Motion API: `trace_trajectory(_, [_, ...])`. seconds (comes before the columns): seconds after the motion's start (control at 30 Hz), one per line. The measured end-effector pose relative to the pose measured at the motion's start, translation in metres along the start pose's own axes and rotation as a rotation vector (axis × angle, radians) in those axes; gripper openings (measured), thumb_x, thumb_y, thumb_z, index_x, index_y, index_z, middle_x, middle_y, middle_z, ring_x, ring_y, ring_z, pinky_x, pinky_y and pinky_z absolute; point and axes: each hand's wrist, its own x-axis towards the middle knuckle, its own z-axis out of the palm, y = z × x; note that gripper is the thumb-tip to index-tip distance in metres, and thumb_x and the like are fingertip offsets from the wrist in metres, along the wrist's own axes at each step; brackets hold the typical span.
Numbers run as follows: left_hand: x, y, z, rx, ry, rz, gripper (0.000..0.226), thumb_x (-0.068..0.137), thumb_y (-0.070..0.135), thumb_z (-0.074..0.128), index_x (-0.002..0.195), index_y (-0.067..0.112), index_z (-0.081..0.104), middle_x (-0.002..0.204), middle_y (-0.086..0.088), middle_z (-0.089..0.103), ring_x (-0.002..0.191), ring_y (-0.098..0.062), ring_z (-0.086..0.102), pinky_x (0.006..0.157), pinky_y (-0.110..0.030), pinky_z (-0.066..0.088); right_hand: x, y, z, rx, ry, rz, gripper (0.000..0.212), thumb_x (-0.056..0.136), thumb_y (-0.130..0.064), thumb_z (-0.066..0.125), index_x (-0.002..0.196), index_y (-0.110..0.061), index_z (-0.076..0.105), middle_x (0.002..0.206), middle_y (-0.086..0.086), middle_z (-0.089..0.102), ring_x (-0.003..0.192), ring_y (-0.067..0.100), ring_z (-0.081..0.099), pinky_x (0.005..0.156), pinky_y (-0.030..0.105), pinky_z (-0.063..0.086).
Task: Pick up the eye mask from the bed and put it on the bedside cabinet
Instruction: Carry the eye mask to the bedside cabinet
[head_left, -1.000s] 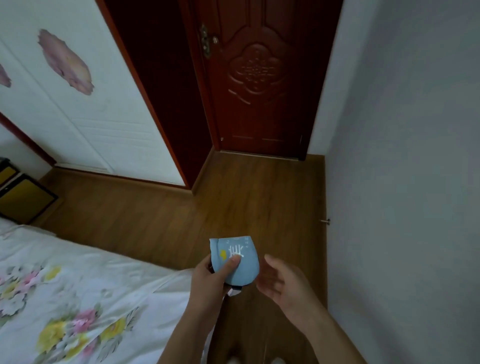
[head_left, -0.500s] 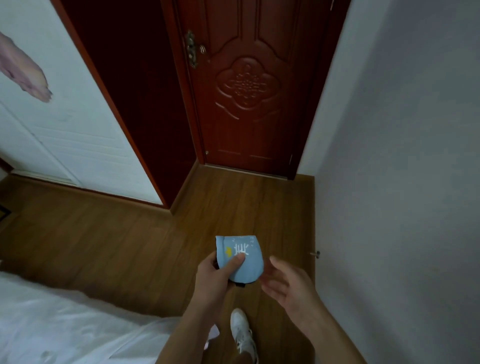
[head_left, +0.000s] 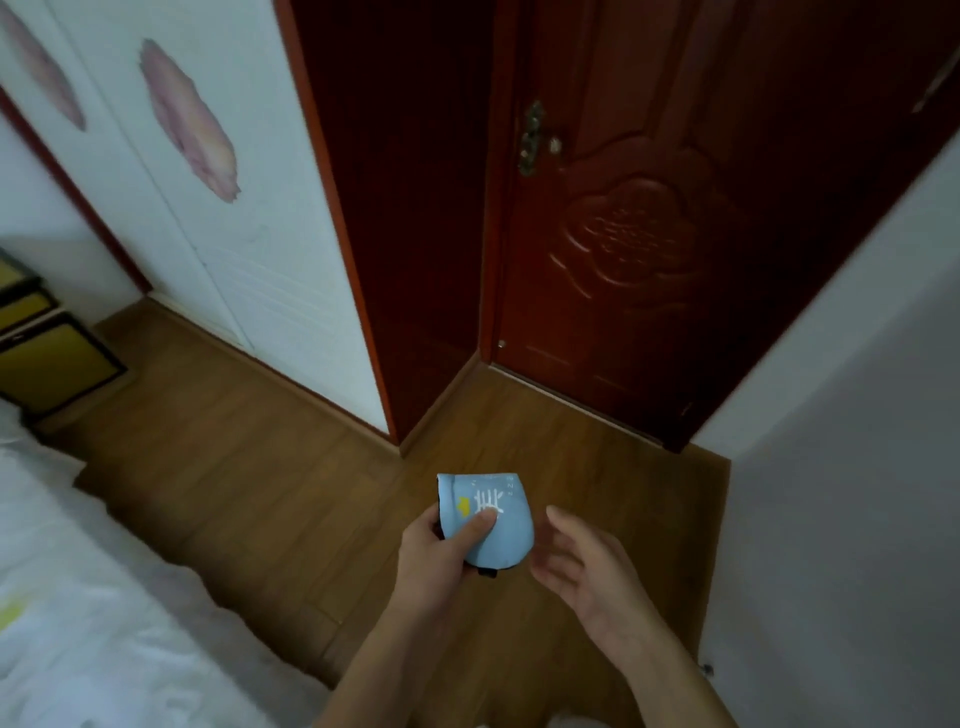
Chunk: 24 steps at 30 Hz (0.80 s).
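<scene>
The eye mask (head_left: 501, 525) is light blue with white marks and a small yellow patch, folded in half. My left hand (head_left: 441, 553) grips it at chest height over the wooden floor, thumb pressed on its front. Just to the right of the mask, my right hand (head_left: 587, 566) is held with fingers spread, not touching it. The bed (head_left: 78, 597), under a white floral cover, fills the lower left. A dark cabinet with yellow drawer fronts (head_left: 47, 358) stands at the far left edge, beyond the bed's corner.
A dark red door (head_left: 649, 234) stands shut straight ahead. A white wardrobe with pink flower prints (head_left: 208, 182) lines the left wall, with a red-brown side panel. A grey wall (head_left: 857, 467) runs close on the right. Wooden floor (head_left: 270, 478) lies between bed and wardrobe.
The view has swung back to the left, bringing the cabinet and more of the bed into sight. The mask stays in my left hand and the right hand stays beside it.
</scene>
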Motion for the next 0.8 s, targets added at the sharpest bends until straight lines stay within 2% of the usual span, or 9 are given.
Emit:
trace_trajectory(0.13, [0.032,0.018,-0.028,-0.053,0.125,0.019,0.042,0.075,0.027,0.083,0.11,0.007,0.069,0.1,-0.014,0.079,0.089,-0.034,0.075,0.07,-0.046,0.06,0.053,-0.022,0.039,-0.103,-0.132,0.029,0.035,0.083,-0.037,0.071,0.11,-0.015,0.072,0.096,0.004,0.081,0.091,0.018,0.077,0.088,0.04,0.055])
trace_trajectory(0.23, [0.055,0.03,-0.049,-0.11,0.237,0.019,0.041,0.075,0.023,0.083,0.109,0.006,0.069,0.101,-0.017,0.078,0.089,-0.035,0.075,0.067,-0.043,0.058,0.089,-0.033,0.072,-0.148,-0.227,0.061,0.034,0.078,-0.037,0.074,0.104,-0.015,0.075,0.096,0.006,0.081,0.09,0.02,0.077,0.085,0.04,0.055])
trace_trajectory(0.33, [0.082,0.046,-0.066,-0.142,0.311,0.023,0.038,0.075,0.024,0.083,0.107,0.007,0.07,0.098,-0.014,0.079,0.089,-0.034,0.075,0.071,-0.048,0.062,0.126,-0.048,0.106,-0.181,-0.333,0.085,0.024,0.068,-0.04,0.076,0.084,-0.023,0.082,0.094,0.006,0.081,0.09,0.02,0.077,0.086,0.04,0.055])
trace_trajectory(0.43, [0.114,0.065,-0.083,-0.17,0.384,0.029,0.041,0.074,0.026,0.083,0.109,0.008,0.069,0.099,-0.012,0.079,0.091,-0.033,0.075,0.077,-0.051,0.062,0.167,-0.07,0.143,-0.234,-0.419,0.096,0.01,0.074,-0.039,0.075,0.079,-0.032,0.081,0.092,0.005,0.081,0.089,0.019,0.077,0.086,0.039,0.057])
trace_trajectory(0.53, [0.152,0.089,-0.1,-0.205,0.484,0.045,0.046,0.072,0.028,0.084,0.111,0.008,0.068,0.101,-0.013,0.079,0.092,-0.033,0.075,0.075,-0.048,0.063,0.213,-0.098,0.182,-0.29,-0.485,0.105,0.013,0.087,-0.031,0.07,0.081,-0.029,0.081,0.094,0.007,0.081,0.089,0.02,0.077,0.087,0.041,0.057])
trace_trajectory(0.67, [0.196,0.124,-0.116,-0.248,0.583,0.068,0.046,0.075,0.026,0.084,0.113,0.007,0.068,0.1,-0.014,0.079,0.09,-0.033,0.076,0.061,-0.034,0.06,0.265,-0.131,0.233,-0.368,-0.583,0.095,0.015,0.09,-0.029,0.068,0.085,-0.026,0.081,0.095,0.006,0.081,0.092,0.02,0.076,0.094,0.046,0.056])
trace_trajectory(0.8, [0.22,0.148,-0.136,-0.306,0.68,0.114,0.045,0.075,0.03,0.085,0.111,0.009,0.071,0.101,-0.014,0.078,0.089,-0.032,0.075,0.059,-0.031,0.058,0.298,-0.148,0.285,-0.422,-0.664,0.115,0.017,0.09,-0.027,0.068,0.084,-0.018,0.081,0.101,0.017,0.078,0.1,0.031,0.073,0.099,0.052,0.052])
